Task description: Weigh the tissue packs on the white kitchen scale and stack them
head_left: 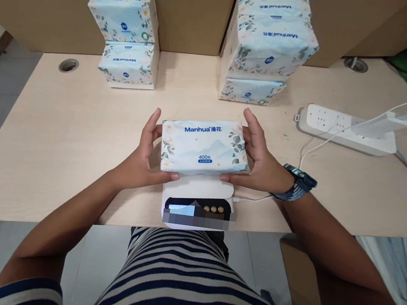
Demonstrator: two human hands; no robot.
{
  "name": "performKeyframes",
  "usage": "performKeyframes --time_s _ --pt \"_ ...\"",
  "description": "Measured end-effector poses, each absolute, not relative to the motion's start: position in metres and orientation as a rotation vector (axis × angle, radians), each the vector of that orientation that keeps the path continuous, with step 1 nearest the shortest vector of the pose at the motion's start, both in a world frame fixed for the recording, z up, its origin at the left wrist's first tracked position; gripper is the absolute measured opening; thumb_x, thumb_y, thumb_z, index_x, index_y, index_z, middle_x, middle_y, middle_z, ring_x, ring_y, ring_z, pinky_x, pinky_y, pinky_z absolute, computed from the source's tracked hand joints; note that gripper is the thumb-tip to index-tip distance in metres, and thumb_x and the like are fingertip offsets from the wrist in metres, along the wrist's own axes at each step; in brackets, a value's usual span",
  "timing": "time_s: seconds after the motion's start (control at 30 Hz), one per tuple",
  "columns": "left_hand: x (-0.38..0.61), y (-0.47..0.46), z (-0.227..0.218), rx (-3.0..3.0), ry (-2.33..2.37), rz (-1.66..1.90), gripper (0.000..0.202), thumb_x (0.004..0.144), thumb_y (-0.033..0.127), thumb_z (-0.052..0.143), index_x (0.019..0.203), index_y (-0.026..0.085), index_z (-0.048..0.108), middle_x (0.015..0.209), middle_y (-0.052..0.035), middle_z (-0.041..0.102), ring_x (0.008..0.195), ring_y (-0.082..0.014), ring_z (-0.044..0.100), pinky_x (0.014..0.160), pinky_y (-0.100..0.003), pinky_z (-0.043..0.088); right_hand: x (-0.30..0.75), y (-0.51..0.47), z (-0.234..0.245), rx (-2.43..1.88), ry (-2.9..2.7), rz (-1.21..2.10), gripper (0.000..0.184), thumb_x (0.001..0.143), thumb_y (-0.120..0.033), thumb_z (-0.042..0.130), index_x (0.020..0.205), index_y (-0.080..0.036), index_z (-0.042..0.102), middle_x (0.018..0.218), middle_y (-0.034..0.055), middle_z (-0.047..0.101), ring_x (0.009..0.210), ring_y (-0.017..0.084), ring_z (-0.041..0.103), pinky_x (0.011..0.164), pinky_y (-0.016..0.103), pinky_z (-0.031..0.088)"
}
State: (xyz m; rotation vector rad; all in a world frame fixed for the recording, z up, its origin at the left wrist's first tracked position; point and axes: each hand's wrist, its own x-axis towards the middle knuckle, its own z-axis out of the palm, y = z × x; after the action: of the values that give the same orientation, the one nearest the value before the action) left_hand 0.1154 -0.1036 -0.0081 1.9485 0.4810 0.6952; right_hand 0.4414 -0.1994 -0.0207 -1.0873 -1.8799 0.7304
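Note:
A pack of tissues [204,147], white and pale blue with printed flowers, lies level between my two hands. My left hand [147,157] grips its left end, thumb along the near edge. At the right end my right hand [258,162] holds it the same way, with one finger raised. Beneath the pack is a white digital scale [199,188] with a dark display panel, partly blurred. The pack hides much of the scale's top, so I cannot tell whether it rests on the scale.
Tissue packs are stacked at the back left [128,65] and back right [252,91] of the wooden table [57,153]. A white power strip [345,130] sits on the right, its thin cable running to the scale. Cardboard boxes [195,16] stand behind the stacks.

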Motion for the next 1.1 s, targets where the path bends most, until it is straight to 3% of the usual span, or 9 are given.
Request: performKeyframes --time_s 0.37,0.53,0.63,0.73,0.83,0.9,0.97,1.1 --pt "0.112 -0.106 -0.009 1.925 0.523 0.683 0.145 0.071 0.043 0.101 0.172 0.05 -0.002 0.171 -0.0096 0.04 0.163 -0.0416 0.034 0.135 -0.068 0.025 0.44 -0.202 -0.018 -1.126 -1.846 0.744 0.143 0.077 -0.07 0.088 0.174 -0.036 -0.011 0.17 0.0142 0.045 0.157 0.037 0.047 0.131 0.062 0.039" --pt "0.125 -0.097 -0.013 1.875 0.551 0.741 0.14 0.069 0.047 0.101 0.172 0.049 0.007 0.175 -0.0082 0.037 0.166 -0.0416 0.03 0.136 -0.068 0.022 0.444 -0.2 -0.013 -1.145 -1.856 0.685 0.132 0.086 -0.069 0.081 0.174 -0.035 -0.012 0.177 0.0119 0.038 0.16 0.034 0.045 0.13 0.059 0.042" --pt "0.155 -0.072 -0.005 1.86 0.545 0.694 0.141 0.069 0.048 0.101 0.174 0.038 0.008 0.181 -0.0119 0.027 0.168 -0.0444 0.023 0.136 -0.067 0.023 0.459 -0.193 -0.012 -1.173 -1.823 0.512 0.117 0.091 -0.063 0.078 0.176 -0.033 0.003 0.182 0.0074 0.028 0.164 0.033 0.039 0.134 0.054 0.04" --pt "0.2 -0.043 0.011 1.845 0.518 0.604 0.151 0.071 0.046 0.1 0.175 0.024 -0.007 0.182 -0.0194 0.024 0.167 -0.0454 0.027 0.136 -0.065 0.024 0.48 -0.184 -0.019 -1.238 -1.726 0.239 0.102 0.094 -0.052 0.08 0.175 -0.035 0.021 0.182 0.0017 0.029 0.166 0.035 0.033 0.139 0.053 0.032" --pt "0.243 -0.027 0.025 1.746 0.566 0.585 0.163 0.063 0.04 0.101 0.173 0.02 -0.017 0.182 -0.025 0.017 0.167 -0.0428 0.029 0.138 -0.056 0.024 0.496 -0.17 -0.032 -1.272 -1.622 -0.006 0.081 0.099 -0.043 0.075 0.17 -0.04 0.035 0.181 -0.0037 0.03 0.165 0.037 0.034 0.141 0.055 0.028" --pt "0.261 -0.023 0.029 1.667 0.658 0.554 0.154 0.062 0.039 0.101 0.174 0.016 -0.003 0.181 -0.0271 0.021 0.168 -0.0426 0.027 0.138 -0.054 0.025 0.5 -0.16 -0.037 -1.279 -1.606 -0.13 0.062 0.103 -0.04 0.068 0.162 -0.038 0.049 0.18 -0.0018 0.034 0.158 0.037 0.046 0.137 0.055 0.037" --pt "0.269 -0.022 0.027 1.619 0.657 0.549 0.134 0.065 0.044 0.099 0.169 0.014 0.02 0.176 -0.0266 0.034 0.165 -0.0425 0.033 0.136 -0.054 0.03 0.5 -0.153 -0.036 -1.345 -1.641 -0.24 0.044 0.105 -0.035 0.063 0.149 -0.031 0.064 0.175 0.0063 0.044 0.149 0.036 0.057 0.129 0.06 0.046" --pt "0.271 -0.021 0.02 1.573 0.577 0.59 0.1 0.072 0.053 0.095 0.151 0.017 0.045 0.165 -0.0225 0.052 0.157 -0.0404 0.047 0.132 -0.056 0.036 0.489 -0.155 -0.024 -1.577 -1.784 -0.367 0.032 0.106 -0.028 0.057 0.132 -0.023 0.074 0.155 0.0158 0.066 0.142 0.037 0.064 0.122 0.069 0.046"
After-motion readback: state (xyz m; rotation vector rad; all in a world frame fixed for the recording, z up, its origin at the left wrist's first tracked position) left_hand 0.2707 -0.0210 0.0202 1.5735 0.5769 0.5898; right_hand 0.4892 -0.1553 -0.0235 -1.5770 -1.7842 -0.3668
